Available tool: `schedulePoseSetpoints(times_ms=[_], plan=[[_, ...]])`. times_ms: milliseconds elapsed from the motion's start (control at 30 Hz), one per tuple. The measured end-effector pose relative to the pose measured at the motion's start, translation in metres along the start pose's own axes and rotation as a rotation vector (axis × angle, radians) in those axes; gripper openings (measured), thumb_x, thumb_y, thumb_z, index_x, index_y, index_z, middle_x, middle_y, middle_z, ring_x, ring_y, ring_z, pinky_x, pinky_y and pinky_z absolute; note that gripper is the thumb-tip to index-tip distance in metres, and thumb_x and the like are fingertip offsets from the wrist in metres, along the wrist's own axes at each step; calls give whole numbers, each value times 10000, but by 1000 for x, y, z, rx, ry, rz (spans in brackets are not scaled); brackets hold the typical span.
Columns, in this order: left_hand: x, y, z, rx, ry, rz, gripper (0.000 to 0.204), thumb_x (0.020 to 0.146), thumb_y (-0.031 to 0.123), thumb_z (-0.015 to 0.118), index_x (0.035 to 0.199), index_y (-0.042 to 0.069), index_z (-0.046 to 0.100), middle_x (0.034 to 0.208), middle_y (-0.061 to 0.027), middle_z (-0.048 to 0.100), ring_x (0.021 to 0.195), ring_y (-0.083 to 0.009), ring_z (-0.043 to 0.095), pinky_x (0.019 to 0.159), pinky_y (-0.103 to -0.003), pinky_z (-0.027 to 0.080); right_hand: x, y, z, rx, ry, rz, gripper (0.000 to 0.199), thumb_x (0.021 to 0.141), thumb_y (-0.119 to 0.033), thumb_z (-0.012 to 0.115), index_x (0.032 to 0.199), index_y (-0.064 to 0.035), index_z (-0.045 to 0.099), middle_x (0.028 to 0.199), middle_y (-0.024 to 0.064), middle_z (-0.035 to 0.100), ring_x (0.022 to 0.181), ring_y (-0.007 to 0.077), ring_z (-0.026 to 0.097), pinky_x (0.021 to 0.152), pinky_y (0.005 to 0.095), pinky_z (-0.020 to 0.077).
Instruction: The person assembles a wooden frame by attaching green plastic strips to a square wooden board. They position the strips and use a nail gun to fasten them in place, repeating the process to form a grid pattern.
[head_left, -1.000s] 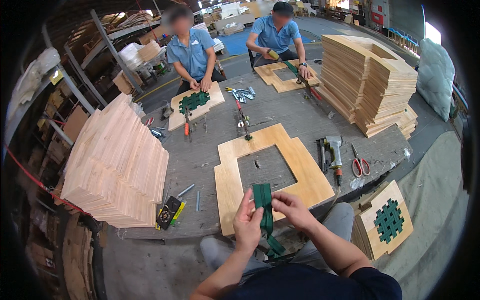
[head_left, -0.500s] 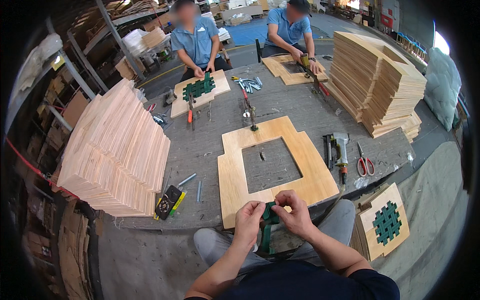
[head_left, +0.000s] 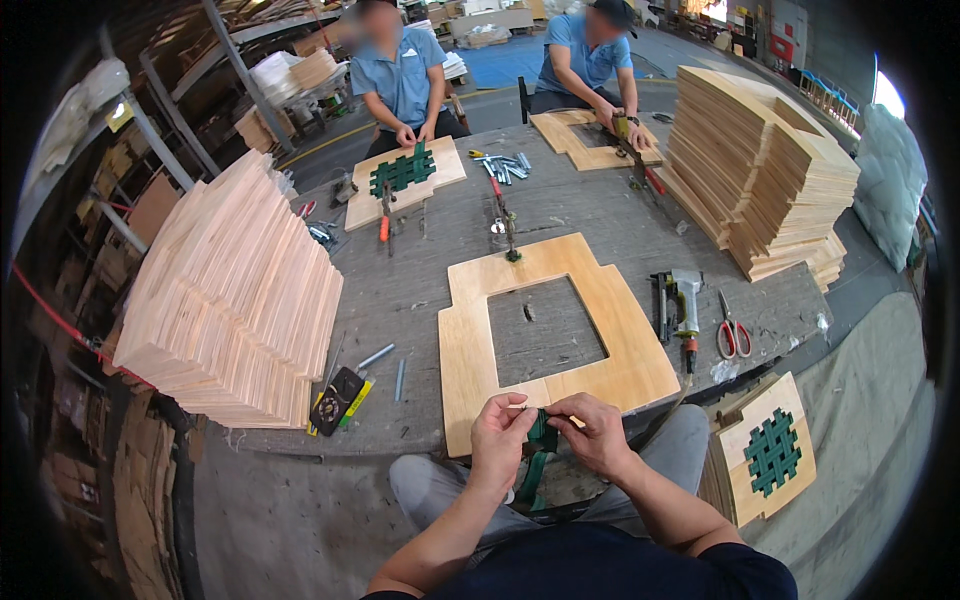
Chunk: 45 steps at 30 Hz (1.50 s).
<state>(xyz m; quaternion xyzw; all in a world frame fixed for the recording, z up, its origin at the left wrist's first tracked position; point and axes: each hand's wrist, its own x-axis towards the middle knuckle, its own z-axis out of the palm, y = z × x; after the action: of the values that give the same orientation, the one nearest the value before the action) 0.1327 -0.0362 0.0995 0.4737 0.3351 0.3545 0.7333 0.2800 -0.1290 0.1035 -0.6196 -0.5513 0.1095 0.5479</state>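
Between my two hands, above my lap at the table's near edge, is a dark green strap [head_left: 541, 434], and a length of it hangs down below. My left hand [head_left: 500, 440] pinches its left side and my right hand [head_left: 590, 432] pinches its right side. Just beyond my hands lies a wooden panel [head_left: 465, 345] with a square opening, its near edge partly hidden by them. A clamp [head_left: 511, 238] sits on the panel's far edge, with a bit of green at its tip.
Tall stacks of wooden panels stand left [head_left: 235, 300] and right [head_left: 770, 170]. A staple gun [head_left: 685, 305] and red-handled scissors [head_left: 733, 330] lie right of my panel; a tape measure [head_left: 338, 400] lies left. A panel with woven green straps [head_left: 773, 452] leans at lower right. Two people work across the table.
My fingers have shifted slightly on the green strap, with the right hand's grip turned a little. The view has moved slightly. Across the table, one person's hands have moved along the green straps.
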Motion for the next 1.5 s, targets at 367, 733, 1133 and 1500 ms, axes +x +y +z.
schedulePoseSetpoints(times_ms=[367,733,1133,1500], plan=[[-4,0,3,392,22,270,279,919,-34,683,1186,20,619,968,-88,715,904,-149,683,822,-301,546,6,8,7,-25,-7,-14,177,850,6,764,1018,-33,723,937,126,692,821,299,700,706,368,568],[5,14,1,894,46,675,151,867,22,737,1016,39,710,906,-117,675,840,-307,677,737,-396,542,18,17,9,-27,-40,12,153,863,-4,754,1007,-39,712,954,122,657,853,304,677,718,370,558],[61,4,-7,950,5,673,107,867,62,743,963,26,713,940,-139,660,853,-317,666,782,-405,530,65,44,12,-245,-152,-154,174,819,-41,759,974,-85,693,931,116,663,888,352,646,750,439,537],[175,-45,-39,1001,152,560,337,870,89,716,1198,32,661,1059,-157,677,1068,-367,626,955,-463,487,228,181,73,-451,-399,91,109,878,-112,641,946,-54,704,936,171,700,919,388,675,787,483,535]])
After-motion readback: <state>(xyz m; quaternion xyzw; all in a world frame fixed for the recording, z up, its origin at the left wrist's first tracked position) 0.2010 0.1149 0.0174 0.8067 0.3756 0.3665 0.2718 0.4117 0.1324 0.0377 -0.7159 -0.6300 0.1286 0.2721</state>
